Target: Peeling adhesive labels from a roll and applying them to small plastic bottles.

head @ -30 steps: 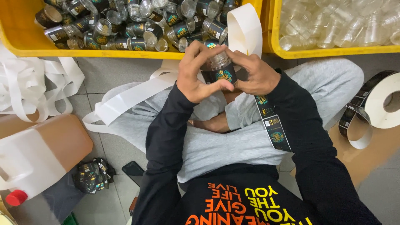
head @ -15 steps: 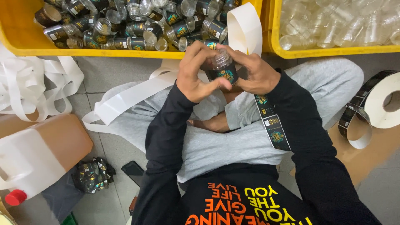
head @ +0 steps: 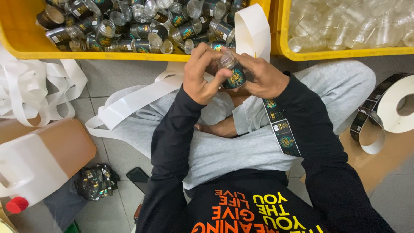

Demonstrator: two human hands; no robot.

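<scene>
Both hands are wrapped around one small clear jar [head: 232, 69] with a dark label on it. The left hand [head: 202, 77] grips the jar from the left, with its thumb pressed flat on the label and its fingers [head: 202, 54] curled over the top. The right hand [head: 263, 77] holds the jar from the right side, its fingers closed around the back. The jar is tipped, with its open mouth pointing up and away from the person.

Half a second ago the jar sat a bit lower between the hands. Now it is a little higher, and the left thumb lies more across the label.

A strip of dark stickers [head: 280, 127] hangs down from under the right hand and lies along the right sleeve. Just past the fingers, a white paper strip [head: 252, 28] curls up and hides part of the yellow bin [head: 26, 49] behind it. That bin is full of jars with labels [head: 142, 21]. To the right of the fingers, another yellow bin [head: 302, 54] holds plain clear jars [head: 345, 26]. Far right on the floor is a sticker roll [head: 399, 105]. Far left lie loose white strips [head: 30, 86] and a big jug [head: 41, 159] with a red cap.
</scene>
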